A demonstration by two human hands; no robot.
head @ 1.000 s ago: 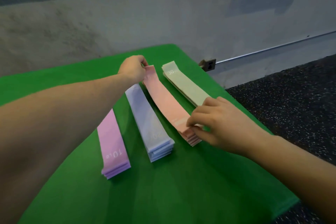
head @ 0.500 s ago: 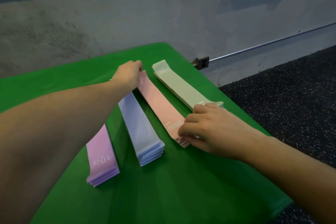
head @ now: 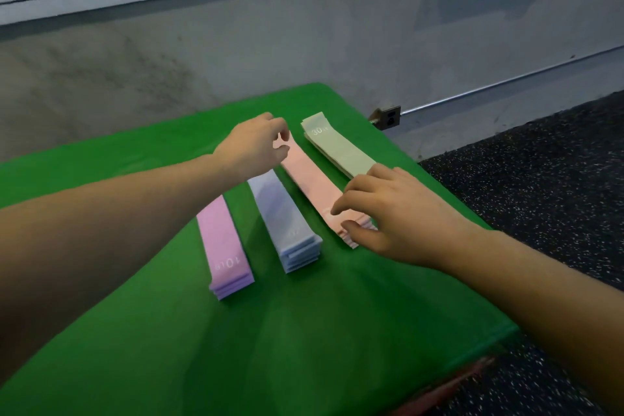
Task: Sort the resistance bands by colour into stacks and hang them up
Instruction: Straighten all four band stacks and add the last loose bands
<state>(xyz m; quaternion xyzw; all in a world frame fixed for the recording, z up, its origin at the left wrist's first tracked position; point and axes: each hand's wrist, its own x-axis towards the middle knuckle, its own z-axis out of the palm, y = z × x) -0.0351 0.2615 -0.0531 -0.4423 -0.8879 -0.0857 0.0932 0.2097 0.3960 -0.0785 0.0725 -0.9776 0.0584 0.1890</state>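
On the green-cloth counter [head: 236, 331], four flat stacks of elastic resistance bands lie side by side, lengthwise away from me, one colour per stack w/ gaps between. Layout keeps colours separate and each stack liftable as a unit for hanging, by my reading. L to R: pink stack marked "10" [head: 224, 246], pale blue-lilac stack [head: 287, 219], salmon-pink stack [head: 312, 179], pale green stack marked "30" [head: 334, 149].

Work item: salmon-pink stack, third from L, flat on counter. I handle it at both ends, prob. to square the edges.

Left hand [head: 253, 145]: arm reaches across above the pink and blue stacks to the far end of the salmon stack. Wrist raised, fingers curled down. Thumb and fingertips sit at the band's far end, which curls up slightly; they appear to pinch it, but contact is partly hidden. Grip state: light pinch, approx.

Right hand [head: 388, 213]: palm down over the near end of the same stack, knuckles arched. Forefinger tip touches the top band; thumb [head: 354, 228] sits against the stack's near edge. Grip state: loose pinch on the near end, not clenched.

Hanging not begun; no hook or rail visible.
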